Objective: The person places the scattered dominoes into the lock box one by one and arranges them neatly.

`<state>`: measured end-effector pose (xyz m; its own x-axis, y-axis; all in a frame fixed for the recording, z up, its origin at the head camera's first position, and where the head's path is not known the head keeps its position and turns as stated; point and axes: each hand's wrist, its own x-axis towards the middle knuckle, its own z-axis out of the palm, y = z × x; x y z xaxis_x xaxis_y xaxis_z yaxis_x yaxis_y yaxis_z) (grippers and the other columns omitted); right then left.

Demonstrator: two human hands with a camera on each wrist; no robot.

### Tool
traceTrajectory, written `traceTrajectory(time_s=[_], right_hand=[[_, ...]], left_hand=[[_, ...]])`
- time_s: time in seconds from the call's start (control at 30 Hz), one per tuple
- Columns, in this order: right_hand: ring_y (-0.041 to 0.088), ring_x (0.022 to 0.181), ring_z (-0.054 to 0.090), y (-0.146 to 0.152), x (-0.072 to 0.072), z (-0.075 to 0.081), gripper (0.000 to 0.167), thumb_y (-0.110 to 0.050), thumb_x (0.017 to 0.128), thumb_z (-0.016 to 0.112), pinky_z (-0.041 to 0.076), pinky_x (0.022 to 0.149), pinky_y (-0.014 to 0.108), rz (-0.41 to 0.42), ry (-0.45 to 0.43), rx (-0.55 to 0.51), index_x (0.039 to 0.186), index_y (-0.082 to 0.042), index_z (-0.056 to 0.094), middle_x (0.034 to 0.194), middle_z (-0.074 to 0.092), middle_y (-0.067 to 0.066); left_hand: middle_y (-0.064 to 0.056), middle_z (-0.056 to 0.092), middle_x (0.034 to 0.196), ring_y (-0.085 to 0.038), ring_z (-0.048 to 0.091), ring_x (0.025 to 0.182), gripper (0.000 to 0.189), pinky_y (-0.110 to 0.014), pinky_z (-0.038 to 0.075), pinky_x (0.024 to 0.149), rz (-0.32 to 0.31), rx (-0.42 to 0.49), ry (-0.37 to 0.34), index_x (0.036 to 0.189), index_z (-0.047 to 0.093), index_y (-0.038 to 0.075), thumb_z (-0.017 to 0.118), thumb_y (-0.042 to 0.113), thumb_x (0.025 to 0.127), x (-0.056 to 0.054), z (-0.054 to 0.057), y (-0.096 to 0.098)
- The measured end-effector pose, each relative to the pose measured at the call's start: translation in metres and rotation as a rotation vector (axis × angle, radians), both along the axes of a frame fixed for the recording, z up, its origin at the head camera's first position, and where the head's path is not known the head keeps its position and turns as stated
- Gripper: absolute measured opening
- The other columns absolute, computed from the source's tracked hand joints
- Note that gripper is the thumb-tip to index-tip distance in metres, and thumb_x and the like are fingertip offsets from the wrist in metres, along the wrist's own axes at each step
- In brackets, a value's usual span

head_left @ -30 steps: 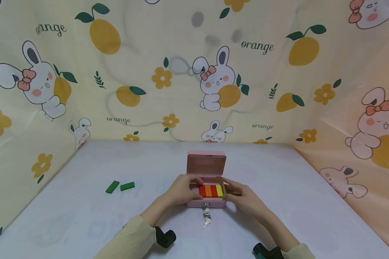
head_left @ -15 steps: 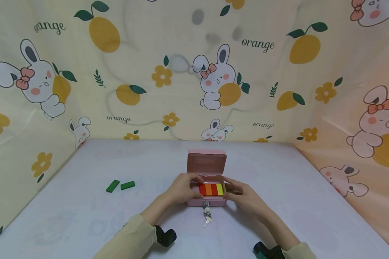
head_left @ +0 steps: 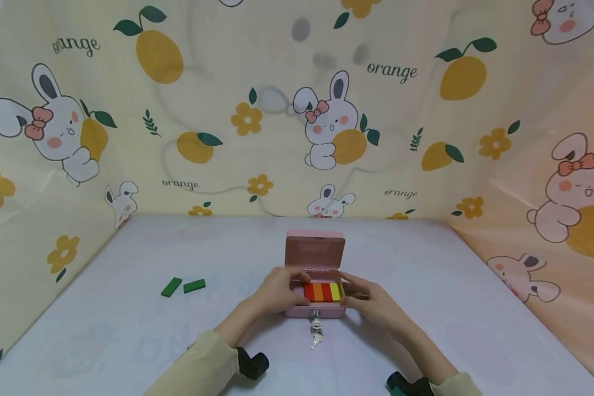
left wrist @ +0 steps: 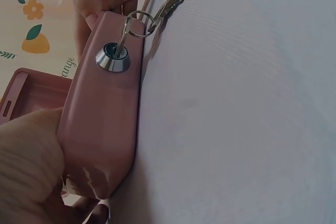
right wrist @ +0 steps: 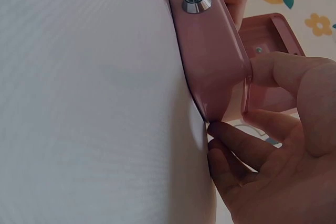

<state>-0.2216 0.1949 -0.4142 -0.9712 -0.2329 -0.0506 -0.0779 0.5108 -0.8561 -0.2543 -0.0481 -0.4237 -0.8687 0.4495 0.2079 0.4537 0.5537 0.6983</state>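
Note:
A small pink cash box (head_left: 302, 312) stands on the white-covered table with its lid (head_left: 314, 251) raised. Inside it lies a tight row of red, orange and yellow blocks (head_left: 322, 292). My left hand (head_left: 277, 289) grips the box's left side, thumb and forefinger over the rim by the row's red end. On the other side, my right hand (head_left: 377, 303) holds the box, its thumb near the front corner by the yellow end. In the right wrist view the lower fingers (right wrist: 244, 145) rest along the side wall. A key sits in the front lock (left wrist: 113, 57), with more keys (left wrist: 169, 10) hanging from its ring.
Two green blocks, one slanted (head_left: 171, 287) and one flatter (head_left: 194, 285), lie apart on the table to the left. A cloth (head_left: 218, 99) printed with rabbits and oranges hangs behind and along both sides. The tabletop (head_left: 401, 247) ends at the rear cloth.

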Motion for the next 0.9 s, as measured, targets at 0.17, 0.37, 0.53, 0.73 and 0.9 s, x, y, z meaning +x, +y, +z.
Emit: traceTrajectory(time_s=[0.17, 0.37, 0.53, 0.73, 0.9], right_hand=[[0.033, 0.123, 0.053, -0.0014, 0.0004, -0.0004, 0.058, -0.019, 0.092, 0.068, 0.035, 0.099, 0.067, -0.005, -0.007, -0.019, 0.146, -0.024, 0.049, 0.134, 0.058, 0.01], [0.033, 0.122, 0.053, -0.0005, -0.0001, -0.0002, 0.061, -0.021, 0.09, 0.07, 0.035, 0.099, 0.067, -0.011, -0.006, 0.011, 0.147, -0.02, 0.048, 0.135, 0.058, 0.011], [0.033, 0.121, 0.054, -0.0003, -0.0003, -0.0003, 0.062, -0.022, 0.09, 0.071, 0.035, 0.099, 0.067, -0.013, -0.007, 0.013, 0.147, -0.019, 0.048, 0.135, 0.058, 0.012], [0.033, 0.121, 0.054, -0.0004, 0.0002, 0.0, 0.062, -0.021, 0.09, 0.071, 0.035, 0.099, 0.067, -0.012, -0.002, 0.006, 0.147, -0.019, 0.048, 0.135, 0.057, 0.012], [0.033, 0.122, 0.054, -0.0005, -0.0008, -0.0013, 0.062, -0.021, 0.089, 0.071, 0.036, 0.099, 0.066, -0.019, -0.004, 0.008, 0.147, -0.02, 0.049, 0.135, 0.058, 0.011]], left_hand=[[-0.004, 0.067, 0.106, -0.022, 0.062, 0.101, 0.039, -0.039, 0.049, 0.094, -0.006, 0.004, 0.011, 0.111, 0.069, 0.005, 0.086, 0.012, 0.077, -0.0005, -0.0012, -0.0007], [-0.005, 0.068, 0.106, -0.021, 0.062, 0.101, 0.039, -0.039, 0.049, 0.094, -0.005, 0.008, 0.014, 0.11, 0.069, 0.004, 0.086, 0.012, 0.077, 0.0011, -0.0007, -0.0009], [-0.005, 0.067, 0.107, -0.021, 0.061, 0.101, 0.039, -0.039, 0.049, 0.094, -0.003, 0.008, 0.015, 0.111, 0.069, 0.005, 0.086, 0.013, 0.077, 0.0018, -0.0008, -0.0009], [-0.004, 0.067, 0.107, -0.021, 0.061, 0.102, 0.038, -0.04, 0.048, 0.095, -0.004, 0.018, 0.009, 0.111, 0.069, 0.005, 0.086, 0.012, 0.077, 0.0013, -0.0018, -0.0008], [-0.005, 0.067, 0.107, -0.022, 0.061, 0.102, 0.039, -0.04, 0.049, 0.095, -0.011, 0.035, -0.001, 0.111, 0.069, 0.004, 0.086, 0.011, 0.077, 0.0013, -0.0018, -0.0008]])
